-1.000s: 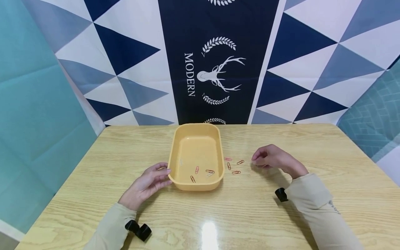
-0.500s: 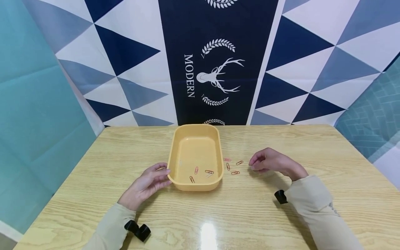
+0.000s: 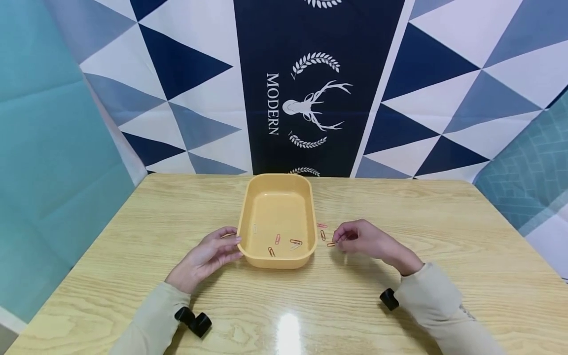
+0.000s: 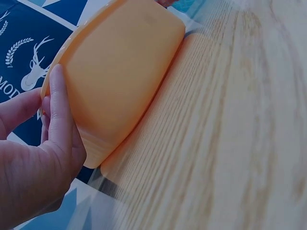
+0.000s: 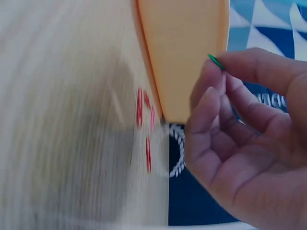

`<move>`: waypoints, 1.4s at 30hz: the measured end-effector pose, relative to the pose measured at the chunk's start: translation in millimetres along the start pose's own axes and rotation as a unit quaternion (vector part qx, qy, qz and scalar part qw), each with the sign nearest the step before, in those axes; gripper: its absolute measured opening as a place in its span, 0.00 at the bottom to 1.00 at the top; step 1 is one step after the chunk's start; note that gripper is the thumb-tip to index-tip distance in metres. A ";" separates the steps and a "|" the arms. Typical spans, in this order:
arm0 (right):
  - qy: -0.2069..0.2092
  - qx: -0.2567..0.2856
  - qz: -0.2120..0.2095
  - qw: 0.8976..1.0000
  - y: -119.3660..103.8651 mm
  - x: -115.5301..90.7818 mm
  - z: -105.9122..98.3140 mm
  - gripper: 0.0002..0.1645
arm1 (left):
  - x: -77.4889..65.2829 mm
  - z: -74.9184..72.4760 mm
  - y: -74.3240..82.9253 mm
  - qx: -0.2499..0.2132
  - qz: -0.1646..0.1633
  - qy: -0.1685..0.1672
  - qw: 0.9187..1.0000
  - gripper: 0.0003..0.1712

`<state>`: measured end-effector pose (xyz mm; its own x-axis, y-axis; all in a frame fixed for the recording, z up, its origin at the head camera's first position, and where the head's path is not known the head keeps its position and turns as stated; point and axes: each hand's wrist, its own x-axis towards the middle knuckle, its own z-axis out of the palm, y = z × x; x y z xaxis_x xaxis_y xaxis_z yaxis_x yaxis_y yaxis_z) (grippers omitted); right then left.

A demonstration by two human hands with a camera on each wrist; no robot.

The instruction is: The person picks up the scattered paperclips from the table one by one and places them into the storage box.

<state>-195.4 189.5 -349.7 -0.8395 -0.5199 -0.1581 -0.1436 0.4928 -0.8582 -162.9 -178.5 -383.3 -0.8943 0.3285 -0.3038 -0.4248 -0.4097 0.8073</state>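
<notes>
My left hand [image 3: 210,259] holds the near left rim of a yellow plastic tray [image 3: 277,264]. In the left wrist view its fingers lie either side of the rim, with one along the outer wall [image 4: 120,72]. Inside lie several paper clips, including a pink clip [image 3: 277,239] and a brownish-red one [image 3: 271,252]. Right of the tray, my right hand [image 3: 366,241] is raised over loose clips. Its thumb and index finger pinch a slim green paper clip [image 5: 216,62], mostly hidden by the fingertips. A red paper clip [image 3: 330,244] lies by that hand.
Between tray and right hand lie more clips, a pink paper clip [image 3: 322,225] and a red paper clip [image 3: 323,235] among them. The wood-grain table [image 3: 399,207] ends at a patterned cloth backdrop [image 3: 191,64]. Black wrist cameras [image 3: 389,299] sit on both sleeves.
My right hand has moved left toward the tray and slightly nearer to me, now over the loose clips. My left hand stays at the tray's rim.
</notes>
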 end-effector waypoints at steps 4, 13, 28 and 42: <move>0.009 0.001 -0.019 1.000 -8.5 -3.6 6.1 0.08 | 1.3 1.5 0.0 0.007 0.000 0.005 1.000 0.26; 0.038 -0.011 -0.027 0.999 -27.7 -8.5 5.4 0.08 | 2.8 3.5 -0.6 0.012 -0.002 0.010 1.000 0.23; 0.016 -0.071 -0.025 0.997 -58.7 25.1 -2.1 0.04 | 0.2 1.7 -2.1 -0.012 -0.004 0.008 1.000 0.26; 0.015 -0.076 -0.015 0.997 -100.9 69.1 -5.0 0.04 | -0.2 2.6 1.0 0.003 0.001 0.012 1.000 0.23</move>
<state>-241.6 107.3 -271.6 -0.8481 -0.5167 -0.1169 -0.2451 0.5783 -0.7781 -162.8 -176.8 -381.2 -0.8984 0.3077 -0.3134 -0.4218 -0.4052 0.8111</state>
